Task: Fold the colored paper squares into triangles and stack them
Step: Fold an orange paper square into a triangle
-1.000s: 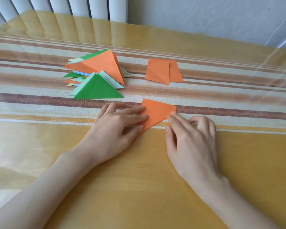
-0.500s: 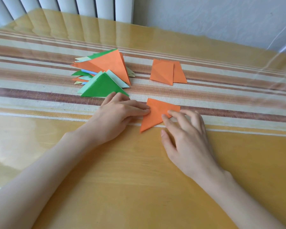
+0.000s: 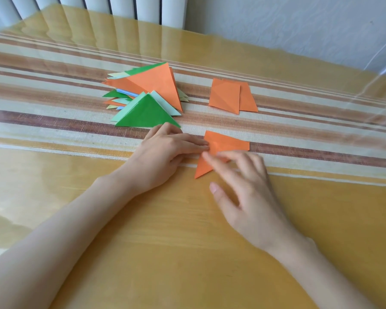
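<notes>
Glossy yellow tabletop [image 3: 165, 253] nearest the camera, both forearms reaching in over it. Right hand [image 3: 250, 192] is motion-blurred, fingers extended and loose, gripping nothing; the index tip lies on the folded orange paper [image 3: 228, 142]. Left hand [image 3: 165, 156] is flat with straight fingers, tips pressing the paper's left edge, no grip either. The paper lies where the yellow surface meets the striped runner [image 3: 54, 121], already a triangle, near point toward the person. Judged thin, very light and floppy, easy to crease and likely to slide on the glossy cover, so it is best pinned flat with one hand while the other runs along the fold. To lift it, pinching a free corner or the folded edge looks better than a top grab. Beyond the left hand, touching or just short of it, sits the green triangle [image 3: 144, 114] at the front of a loose pile of folded triangles [image 3: 156, 85], orange, green and pale ones fanned out and not squared. Right of the pile, well apart, lie two overlapping orange squares [image 3: 224, 94], not yet folded. Farthest back, white vertical slats [image 3: 143, 5] against the wall.
</notes>
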A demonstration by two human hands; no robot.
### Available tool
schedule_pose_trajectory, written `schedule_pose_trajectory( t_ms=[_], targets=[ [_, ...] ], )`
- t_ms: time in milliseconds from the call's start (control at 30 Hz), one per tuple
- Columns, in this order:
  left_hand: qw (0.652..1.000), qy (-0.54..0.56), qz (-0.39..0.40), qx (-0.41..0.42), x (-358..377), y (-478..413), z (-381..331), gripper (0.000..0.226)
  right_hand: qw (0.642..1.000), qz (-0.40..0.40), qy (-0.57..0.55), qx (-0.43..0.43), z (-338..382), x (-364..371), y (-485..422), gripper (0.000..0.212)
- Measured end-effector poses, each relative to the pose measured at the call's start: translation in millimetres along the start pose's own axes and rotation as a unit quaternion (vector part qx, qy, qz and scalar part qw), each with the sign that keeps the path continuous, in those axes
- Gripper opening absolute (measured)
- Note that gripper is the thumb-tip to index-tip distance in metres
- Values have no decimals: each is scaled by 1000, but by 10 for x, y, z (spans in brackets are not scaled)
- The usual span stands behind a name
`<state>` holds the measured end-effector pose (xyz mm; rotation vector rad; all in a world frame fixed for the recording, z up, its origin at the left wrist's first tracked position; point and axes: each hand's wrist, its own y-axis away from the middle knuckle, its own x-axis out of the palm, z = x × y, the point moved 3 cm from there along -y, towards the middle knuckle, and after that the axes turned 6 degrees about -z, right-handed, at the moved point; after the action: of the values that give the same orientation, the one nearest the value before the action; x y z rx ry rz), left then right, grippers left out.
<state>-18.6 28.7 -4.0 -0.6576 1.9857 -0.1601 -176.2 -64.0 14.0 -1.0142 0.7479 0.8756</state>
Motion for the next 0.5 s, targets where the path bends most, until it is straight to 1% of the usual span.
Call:
schedule_pose_trajectory(
  t_ms=[67,100,167,200,267,367,433,500],
  targets=[
    [1000,19,6,-7,-8,-3,4,53,998,-35,-19,52,-170,-98,-162,50],
    [1000,24,10,-7,-10,2,6,53,995,-36,-22,88,-262,-135,-254,53],
    [1000,30,7,0,-16,13,8,53,985,7,-29,169,-426,-137,-384,66],
    [999,34,4,3,-19,18,9,53,980,33,-30,196,-480,-109,-405,73],
    [999,38,2,5,-24,17,11,51,978,56,-26,199,-496,-48,-414,81],
    [999,41,-13,7,-49,-1,-17,45,983,53,-39,173,-458,-32,-424,82],
    [997,53,-44,-26,-86,-12,-28,38,985,44,-39,162,-443,-30,-427,76],
    [993,50,-74,-81,-126,-17,-28,36,986,41,-32,158,-417,-4,-419,68]
  ],
)
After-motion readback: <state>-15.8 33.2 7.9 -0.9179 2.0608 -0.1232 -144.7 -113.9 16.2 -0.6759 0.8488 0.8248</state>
